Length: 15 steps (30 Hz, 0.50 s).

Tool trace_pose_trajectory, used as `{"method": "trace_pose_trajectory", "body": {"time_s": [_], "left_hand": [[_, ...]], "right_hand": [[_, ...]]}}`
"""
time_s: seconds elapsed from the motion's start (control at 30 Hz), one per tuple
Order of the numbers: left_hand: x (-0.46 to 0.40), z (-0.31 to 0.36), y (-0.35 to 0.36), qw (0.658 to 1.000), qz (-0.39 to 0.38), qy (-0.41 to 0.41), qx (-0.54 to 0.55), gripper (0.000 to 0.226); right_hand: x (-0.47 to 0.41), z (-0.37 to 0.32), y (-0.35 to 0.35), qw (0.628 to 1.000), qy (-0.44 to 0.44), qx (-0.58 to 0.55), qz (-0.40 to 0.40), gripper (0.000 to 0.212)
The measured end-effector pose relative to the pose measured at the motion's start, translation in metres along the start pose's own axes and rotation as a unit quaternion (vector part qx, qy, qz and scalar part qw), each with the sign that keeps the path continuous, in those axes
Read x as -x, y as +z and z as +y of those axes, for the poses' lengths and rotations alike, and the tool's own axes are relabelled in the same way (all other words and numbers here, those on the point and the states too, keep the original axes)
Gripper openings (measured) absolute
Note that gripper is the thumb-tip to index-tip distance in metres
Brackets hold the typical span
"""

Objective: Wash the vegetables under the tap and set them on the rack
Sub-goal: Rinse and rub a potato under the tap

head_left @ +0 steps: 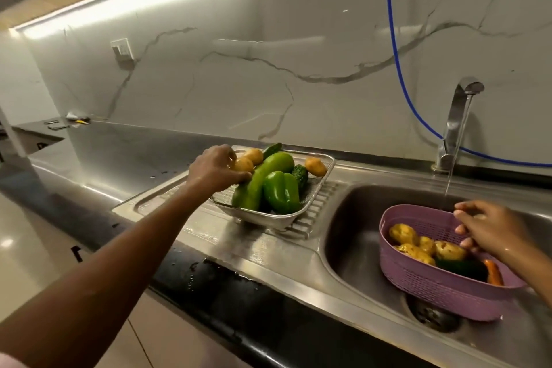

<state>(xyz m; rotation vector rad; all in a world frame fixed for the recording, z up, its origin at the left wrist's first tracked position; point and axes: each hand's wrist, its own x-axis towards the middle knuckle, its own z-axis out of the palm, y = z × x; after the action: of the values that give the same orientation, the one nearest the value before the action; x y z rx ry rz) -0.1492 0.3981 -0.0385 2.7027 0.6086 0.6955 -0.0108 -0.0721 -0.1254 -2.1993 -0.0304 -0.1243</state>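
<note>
Steel rack (324,181) on the drainer receives a washed potato (242,164), gripped by the left hand (216,170); the lilac basket (430,281) is steadied under the tap (458,116) by the right hand (490,228), fingers curled over its rim.

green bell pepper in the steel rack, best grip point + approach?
Take the green bell pepper across its broad lobed body, coming from above and the front. It lies on top at the rack's near side, with the long green gourd against its left and the left hand busy at a potato behind.
</note>
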Motion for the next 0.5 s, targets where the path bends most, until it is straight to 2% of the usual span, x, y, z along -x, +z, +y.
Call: {"method": "trace_pose_trajectory", "body": {"time_s": [0.07, 0.13, 0.27, 0.4, 0.5], "left_hand": [[-0.001, -0.002, -0.004, 1.0, 0.0, -0.004, -0.019, 0.058], [-0.004, -0.004, -0.005, 0.999, -0.035, -0.013, -0.016, 0.06], [-0.004, -0.006, -0.007, 0.985, -0.114, -0.04, 0.121, 0.061], [-0.005, -0.012, -0.006, 0.98, -0.123, -0.04, 0.149, 0.06], [-0.008, -0.014, -0.006, 0.984, -0.093, -0.038, 0.15, 0.059]], "right_hand": [[0.001, -0.001, 0.0, 1.0, 0.001, 0.002, -0.003, 0.018], [0.001, -0.001, 0.0, 1.0, 0.001, 0.001, -0.008, 0.02], [-0.001, 0.001, 0.002, 1.0, 0.006, 0.009, -0.022, 0.022], [-0.003, 0.002, 0.002, 0.999, 0.009, 0.019, -0.033, 0.022], [-0.004, 0.001, 0.002, 0.999, 0.007, 0.021, -0.038, 0.022]]}}
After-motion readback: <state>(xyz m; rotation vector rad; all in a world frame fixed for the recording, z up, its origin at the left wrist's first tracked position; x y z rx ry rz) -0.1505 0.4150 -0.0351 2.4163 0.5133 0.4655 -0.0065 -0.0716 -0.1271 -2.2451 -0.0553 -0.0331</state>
